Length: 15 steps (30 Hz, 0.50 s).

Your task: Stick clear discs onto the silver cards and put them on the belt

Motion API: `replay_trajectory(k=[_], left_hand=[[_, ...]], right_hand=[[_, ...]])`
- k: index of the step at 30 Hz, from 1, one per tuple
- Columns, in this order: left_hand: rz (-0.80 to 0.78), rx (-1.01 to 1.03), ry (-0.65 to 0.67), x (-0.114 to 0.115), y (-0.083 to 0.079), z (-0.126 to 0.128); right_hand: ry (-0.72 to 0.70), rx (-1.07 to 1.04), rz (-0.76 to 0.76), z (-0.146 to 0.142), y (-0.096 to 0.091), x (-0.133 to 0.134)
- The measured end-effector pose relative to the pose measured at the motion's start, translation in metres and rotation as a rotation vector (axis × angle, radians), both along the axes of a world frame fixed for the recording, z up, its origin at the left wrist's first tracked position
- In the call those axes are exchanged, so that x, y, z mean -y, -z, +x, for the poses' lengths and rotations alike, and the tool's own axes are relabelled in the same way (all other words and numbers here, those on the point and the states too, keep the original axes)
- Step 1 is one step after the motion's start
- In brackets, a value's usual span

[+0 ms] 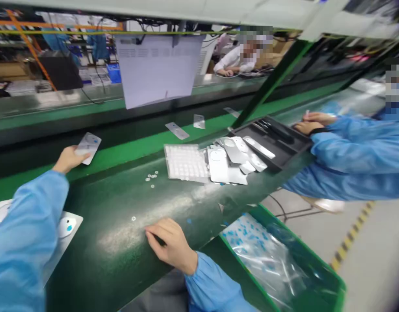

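Note:
My left hand (70, 159) reaches out over the green strip behind the bench, its thumb and fingers closed on a flat silver plate with rounded corners (89, 147). Close to my body, my right hand (170, 242) is over the dark green bench top, thumb and fingertips pressed together; whatever they pinch, if anything, is too small to make out. A small white ring (133, 219) lies just beyond those fingertips, and several similar rings (149, 178) are scattered farther back. Under my left sleeve, another silver plate (74, 223) carries a white patch with a blue spot.
A clear tray of white pieces (186, 161) sits beside piled silver plates (218, 167) and a black tray (283, 151). Two plates (177, 130) lie on the green strip. Below right stands a green bin (335, 286) with plastic film. A co-worker in blue sleeves (364, 143) works at right.

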<state>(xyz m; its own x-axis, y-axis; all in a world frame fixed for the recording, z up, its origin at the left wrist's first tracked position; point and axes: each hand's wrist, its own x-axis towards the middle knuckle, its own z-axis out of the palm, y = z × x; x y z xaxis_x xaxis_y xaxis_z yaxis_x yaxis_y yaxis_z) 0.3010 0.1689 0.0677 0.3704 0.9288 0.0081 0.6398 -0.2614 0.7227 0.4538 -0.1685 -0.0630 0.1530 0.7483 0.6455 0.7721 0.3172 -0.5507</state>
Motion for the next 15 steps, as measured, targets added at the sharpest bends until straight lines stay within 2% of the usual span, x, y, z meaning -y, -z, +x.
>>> replay_trajectory(k=[2, 5, 7, 11, 13, 15], left_hand=[[-0.048, -0.035, -0.008, 0.008, 0.011, -0.008], [-0.160, -0.032, 0.028, 0.046, 0.025, -0.024], [-0.259, 0.007, 0.066, 0.080, 0.032, -0.033], [-0.459, 0.184, 0.128, 0.136, 0.050, -0.039], [-0.568, 0.300, 0.115, 0.156, 0.060, -0.040], [-0.696, 0.399, 0.068, 0.174, 0.069, -0.040]], right_hand=[[0.160, 0.022, -0.023, 0.015, 0.002, 0.027], [0.427, 0.137, -0.141, 0.039, 0.011, 0.064], [0.439, 0.246, -0.238, 0.049, 0.018, 0.079], [0.347, 0.424, -0.355, 0.068, 0.026, 0.094], [0.402, 0.467, -0.379, 0.089, 0.028, 0.111], [0.513, 0.473, -0.381, 0.118, 0.029, 0.144]])
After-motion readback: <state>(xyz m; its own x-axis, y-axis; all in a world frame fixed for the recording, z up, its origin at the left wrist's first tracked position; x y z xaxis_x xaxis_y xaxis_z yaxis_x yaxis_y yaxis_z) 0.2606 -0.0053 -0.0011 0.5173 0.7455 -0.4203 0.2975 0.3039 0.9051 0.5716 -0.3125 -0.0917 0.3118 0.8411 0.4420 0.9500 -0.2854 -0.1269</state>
